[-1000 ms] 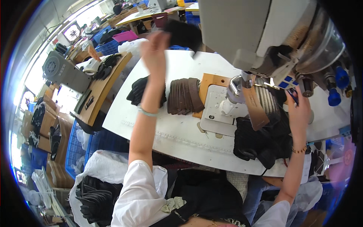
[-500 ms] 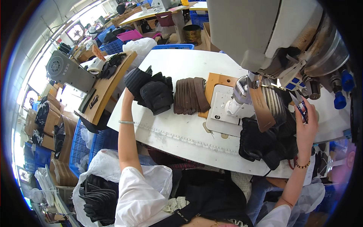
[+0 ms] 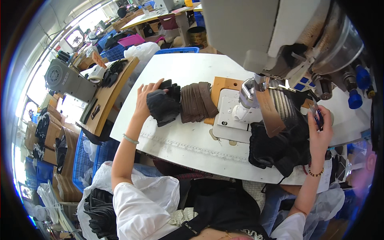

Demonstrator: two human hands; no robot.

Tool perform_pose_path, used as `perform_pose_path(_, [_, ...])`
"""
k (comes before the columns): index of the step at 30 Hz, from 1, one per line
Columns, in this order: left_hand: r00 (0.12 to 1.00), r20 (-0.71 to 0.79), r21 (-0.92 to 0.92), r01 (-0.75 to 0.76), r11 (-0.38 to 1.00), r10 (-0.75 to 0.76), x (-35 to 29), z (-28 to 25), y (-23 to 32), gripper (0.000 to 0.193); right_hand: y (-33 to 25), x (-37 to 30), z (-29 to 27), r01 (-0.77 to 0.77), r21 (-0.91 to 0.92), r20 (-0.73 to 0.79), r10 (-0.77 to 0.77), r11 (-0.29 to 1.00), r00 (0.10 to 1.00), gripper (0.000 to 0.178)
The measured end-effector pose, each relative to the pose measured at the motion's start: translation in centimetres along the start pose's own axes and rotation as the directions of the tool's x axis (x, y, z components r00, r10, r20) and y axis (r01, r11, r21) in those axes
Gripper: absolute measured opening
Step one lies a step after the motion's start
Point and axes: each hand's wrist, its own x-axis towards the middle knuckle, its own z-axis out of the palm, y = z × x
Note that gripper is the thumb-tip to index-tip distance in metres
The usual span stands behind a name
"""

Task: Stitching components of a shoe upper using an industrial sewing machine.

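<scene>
My left hand (image 3: 148, 98) rests at the left edge of a stack of curved black padded pieces (image 3: 163, 108), fingers spread along its far side. To the right of that stack, a row of brown strips (image 3: 197, 103) stands side by side, touching it. My right hand (image 3: 321, 128) is closed around small dark-handled scissors (image 3: 319, 120), blades pointing away from me. Beside it, a bundle of black ribbed pieces (image 3: 276, 148) lies at the sewing machine (image 3: 247, 102). A brown flap (image 3: 270, 116) hangs in front of the machine's needle area.
The machine head (image 3: 240, 36) looms over the white table (image 3: 180, 148), which has a ruler scale along its near side. Left of the table are a wooden side bench (image 3: 120, 92) and a blue crate (image 3: 83, 160). A white bag (image 3: 90, 208) of black pieces sits by my left side.
My left hand has come out from behind the black stack and moved slightly right, with its fingers now showing. The black pieces sit closer together. My right hand keeps the scissors near the machine.
</scene>
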Motion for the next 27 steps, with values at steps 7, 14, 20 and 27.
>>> perform_pose_path(7, [0.878, 0.106, -0.683, 0.406, 0.608, -0.468, -2.9, -0.2, -8.2, 0.037, -0.4, -0.3, -2.3, 0.079, 0.307, 0.206, -0.147, 0.948, 0.967, 0.055])
perform_pose_path(14, [0.938, -0.302, -0.541, -0.024, 0.841, -0.168, 4.0, -10.5, 10.6, 0.042, -2.8, 1.7, 1.3, 0.414, 0.176, 0.278, -0.449, 0.893, 0.850, 0.049])
perform_pose_path(20, [0.773, -0.380, -0.401, -0.633, 0.663, 0.508, 6.5, -12.0, 21.3, 0.049, -3.2, 3.1, 2.6, 0.565, 0.329, 0.044, -0.610, 0.757, 0.792, 0.037])
perform_pose_path(27, [0.719, -0.525, -0.417, -0.684, 0.599, 0.455, 7.0, -9.9, 21.3, 0.043, -1.8, 2.6, 3.6, 0.549, 0.353, 0.041, -0.599, 0.757, 0.800, 0.039])
